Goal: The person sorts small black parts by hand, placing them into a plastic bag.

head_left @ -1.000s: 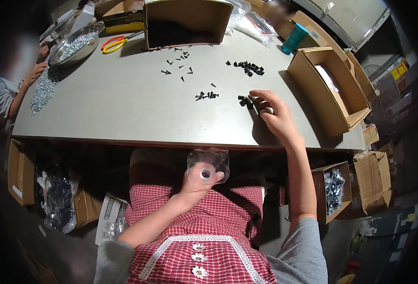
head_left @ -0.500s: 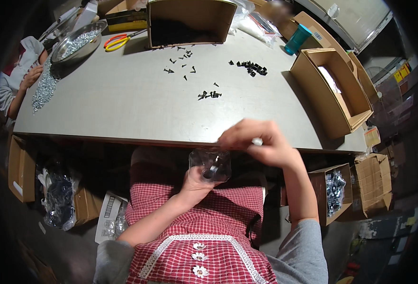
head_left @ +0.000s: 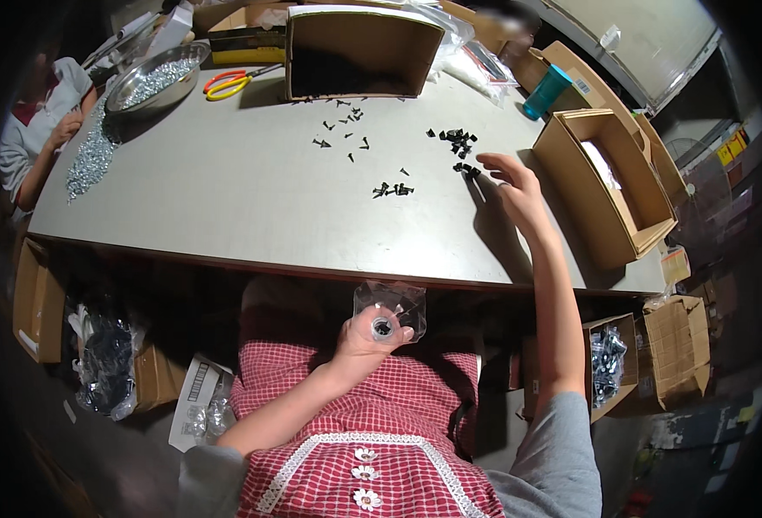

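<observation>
Over my lap, my left hand (head_left: 359, 348) is closed on a clear plastic bag (head_left: 411, 304). A round, clear-rimmed piece (head_left: 382, 326) with a dark centre shows at the bag, by my thumb. My right hand (head_left: 519, 192) reaches over the right part of the table, its fingers stretched out and apart, with nothing visible in them. Just left of its fingertips lie small black square pieces (head_left: 467, 170), and a few more black pieces (head_left: 458, 140) are scattered behind them. A small pile of black screws (head_left: 393, 190) lies nearer the middle.
Loose black screws (head_left: 350, 121) lie before an open cardboard box (head_left: 363, 52). A metal bowl (head_left: 158, 82) with silver hardware, a spilled silver heap (head_left: 91, 164) and pliers (head_left: 230, 84) are left. At right stand a teal cup (head_left: 546, 92) and a carton (head_left: 601, 186). Another person (head_left: 48, 129) sits left.
My right hand has moved from above the bag, out and to the right, to the black square pieces. Some of those pieces have shifted toward me. My left hand still holds the bag, turned slightly.
</observation>
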`<move>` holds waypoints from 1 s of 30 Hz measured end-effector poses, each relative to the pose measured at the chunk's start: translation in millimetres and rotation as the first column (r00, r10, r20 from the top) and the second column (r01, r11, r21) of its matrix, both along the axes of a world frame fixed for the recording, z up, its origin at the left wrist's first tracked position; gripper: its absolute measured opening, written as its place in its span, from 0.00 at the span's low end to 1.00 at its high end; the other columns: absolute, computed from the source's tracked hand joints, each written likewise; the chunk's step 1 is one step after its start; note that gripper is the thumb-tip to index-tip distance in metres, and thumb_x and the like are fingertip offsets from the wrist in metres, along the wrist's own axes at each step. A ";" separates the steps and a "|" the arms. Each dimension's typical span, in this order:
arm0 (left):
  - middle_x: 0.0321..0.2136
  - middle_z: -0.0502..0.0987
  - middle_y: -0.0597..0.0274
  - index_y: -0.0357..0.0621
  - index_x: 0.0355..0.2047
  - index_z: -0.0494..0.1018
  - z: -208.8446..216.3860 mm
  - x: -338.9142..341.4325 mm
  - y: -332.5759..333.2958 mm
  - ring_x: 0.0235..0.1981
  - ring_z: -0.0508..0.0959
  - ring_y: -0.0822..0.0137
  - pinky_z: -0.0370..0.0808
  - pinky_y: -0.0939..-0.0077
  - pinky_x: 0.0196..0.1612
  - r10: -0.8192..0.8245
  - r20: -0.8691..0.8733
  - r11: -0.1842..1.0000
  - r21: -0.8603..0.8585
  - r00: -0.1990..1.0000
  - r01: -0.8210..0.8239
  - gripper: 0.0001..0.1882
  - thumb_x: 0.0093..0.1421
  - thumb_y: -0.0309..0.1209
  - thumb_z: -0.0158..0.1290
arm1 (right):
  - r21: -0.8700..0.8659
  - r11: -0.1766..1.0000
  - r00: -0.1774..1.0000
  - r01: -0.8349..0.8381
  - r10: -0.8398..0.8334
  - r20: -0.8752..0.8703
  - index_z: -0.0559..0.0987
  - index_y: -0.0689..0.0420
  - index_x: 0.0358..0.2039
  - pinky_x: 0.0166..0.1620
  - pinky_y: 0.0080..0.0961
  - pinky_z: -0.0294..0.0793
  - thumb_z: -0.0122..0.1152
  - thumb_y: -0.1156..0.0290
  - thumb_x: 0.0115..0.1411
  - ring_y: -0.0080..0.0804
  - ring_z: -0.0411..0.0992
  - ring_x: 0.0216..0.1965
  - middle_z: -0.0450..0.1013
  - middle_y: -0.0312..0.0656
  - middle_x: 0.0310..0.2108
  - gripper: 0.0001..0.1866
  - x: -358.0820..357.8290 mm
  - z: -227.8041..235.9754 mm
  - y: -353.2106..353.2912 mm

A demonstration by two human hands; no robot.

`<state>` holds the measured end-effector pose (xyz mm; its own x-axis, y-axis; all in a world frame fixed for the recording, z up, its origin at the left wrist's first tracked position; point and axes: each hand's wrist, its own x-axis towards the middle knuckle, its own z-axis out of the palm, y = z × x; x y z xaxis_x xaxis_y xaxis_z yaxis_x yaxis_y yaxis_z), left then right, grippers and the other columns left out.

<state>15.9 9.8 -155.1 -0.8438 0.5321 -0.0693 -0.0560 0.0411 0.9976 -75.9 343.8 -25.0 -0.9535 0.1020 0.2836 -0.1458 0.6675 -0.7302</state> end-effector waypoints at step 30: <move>0.32 0.84 0.60 0.40 0.40 0.79 -17.6 -0.7 5.0 0.35 0.83 0.70 0.80 0.73 0.40 0.033 -0.089 0.977 0.215 0.995 -0.013 0.14 0.60 0.32 0.70 | -0.194 0.816 0.832 -0.545 0.554 -0.010 0.86 0.60 0.46 0.53 0.32 0.79 0.53 0.86 0.50 0.34 0.79 0.47 0.83 0.43 0.45 0.24 69.0 29.5 -104.9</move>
<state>15.1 14.7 -172.8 -0.8537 0.5063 0.1220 0.0376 -0.1737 0.9841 -6.9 238.9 4.5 -0.8775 -0.3978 0.2679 -0.4127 0.3416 -0.8444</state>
